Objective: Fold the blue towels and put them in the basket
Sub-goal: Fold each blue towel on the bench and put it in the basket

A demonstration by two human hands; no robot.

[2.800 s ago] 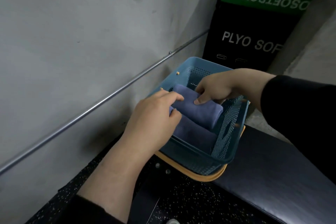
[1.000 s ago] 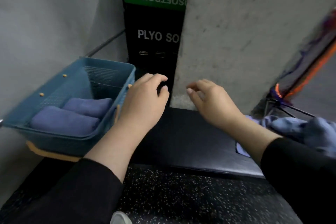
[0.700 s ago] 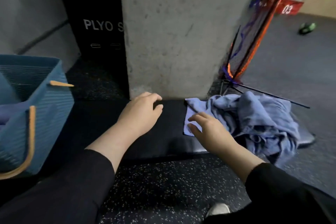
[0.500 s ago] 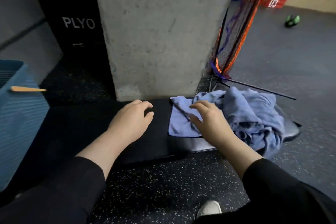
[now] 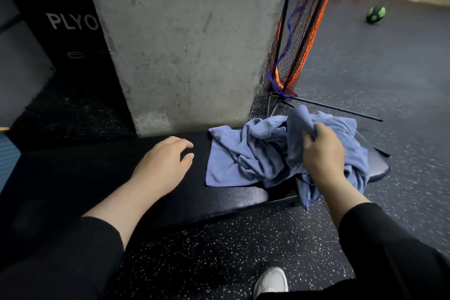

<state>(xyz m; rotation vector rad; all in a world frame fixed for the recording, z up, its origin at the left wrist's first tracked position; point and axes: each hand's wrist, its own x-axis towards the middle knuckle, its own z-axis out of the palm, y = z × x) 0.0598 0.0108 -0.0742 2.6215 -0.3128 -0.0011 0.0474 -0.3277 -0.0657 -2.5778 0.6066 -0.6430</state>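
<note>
A crumpled heap of blue towels (image 5: 246, 153) lies on the right end of a black padded bench (image 5: 97, 178). My right hand (image 5: 321, 151) grips a bunched fold at the top of the heap and holds it raised a little. My left hand (image 5: 163, 165) rests flat on the bench, fingers relaxed, just left of the towels' spread corner and not touching it. Only a sliver of the blue basket (image 5: 7, 153) shows at the far left edge; its inside is out of view.
A concrete pillar (image 5: 185, 39) rises right behind the bench. A black plyo box (image 5: 70, 27) stands at the back left. An orange and black net on a thin metal stand (image 5: 299, 31) sits behind the towels. A green ball (image 5: 375, 15) lies on the floor far right.
My view swung right, away from the basket with its two folded towels. My right hand moved from the flat corner to the heap's top and took hold of a fold. My left hand stayed on the bench.
</note>
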